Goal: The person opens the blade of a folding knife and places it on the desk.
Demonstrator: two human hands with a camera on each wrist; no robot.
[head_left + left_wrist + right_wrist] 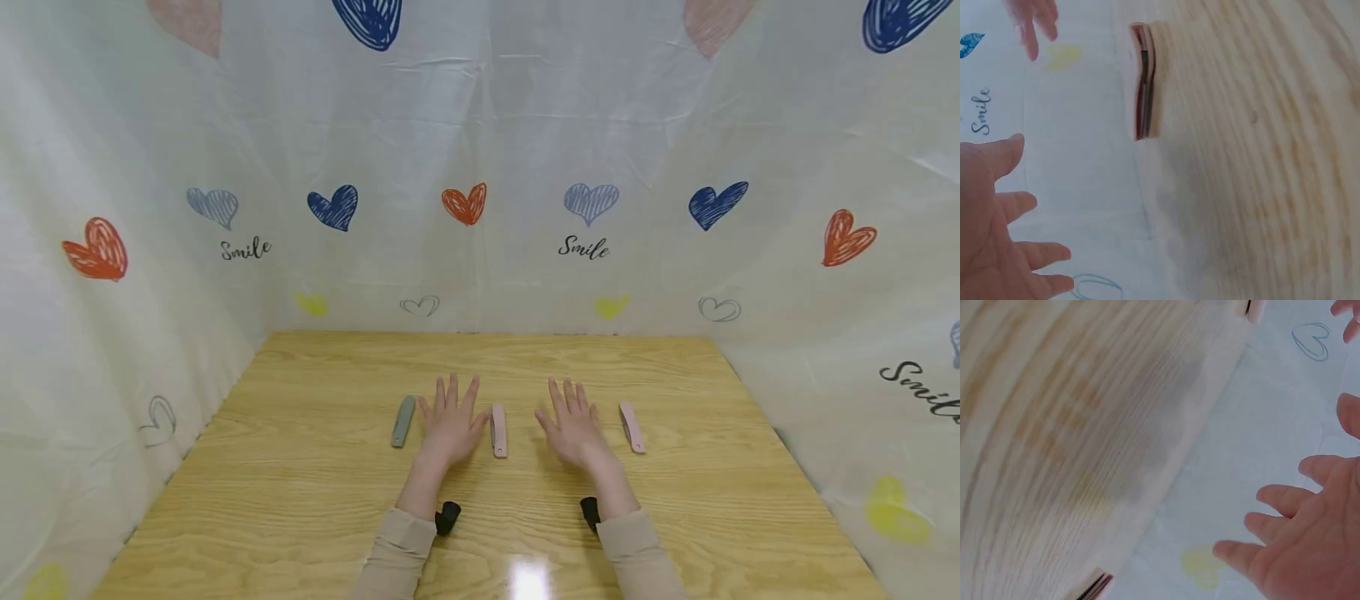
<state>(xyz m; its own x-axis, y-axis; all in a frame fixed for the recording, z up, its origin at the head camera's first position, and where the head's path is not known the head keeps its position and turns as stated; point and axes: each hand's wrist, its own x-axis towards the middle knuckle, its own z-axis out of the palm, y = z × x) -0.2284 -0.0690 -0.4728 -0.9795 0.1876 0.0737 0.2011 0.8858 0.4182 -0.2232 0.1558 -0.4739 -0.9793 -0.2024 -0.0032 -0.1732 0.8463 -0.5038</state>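
Both hands hover over the table with fingers straight and spread, holding nothing. My left hand (450, 433) is between a slim grey-green handle-like piece (403, 422) on its left and a similar pink one (498, 431) by its thumb. In the left wrist view that pink piece (1141, 81) shows dark, thin layers between its pink sides, like a folded tool. My right hand (576, 427) is to the left of a second pink piece (632, 427), which lies apart from its fingers. Each piece has a small round dot at its near end.
The three pieces lie in a loose row across the wooden table (315, 500). A white curtain (525, 125) printed with hearts and "Smile" encloses the back and both sides. Dark wrist-worn devices (447, 517) sit at the inner side of each sleeve cuff.
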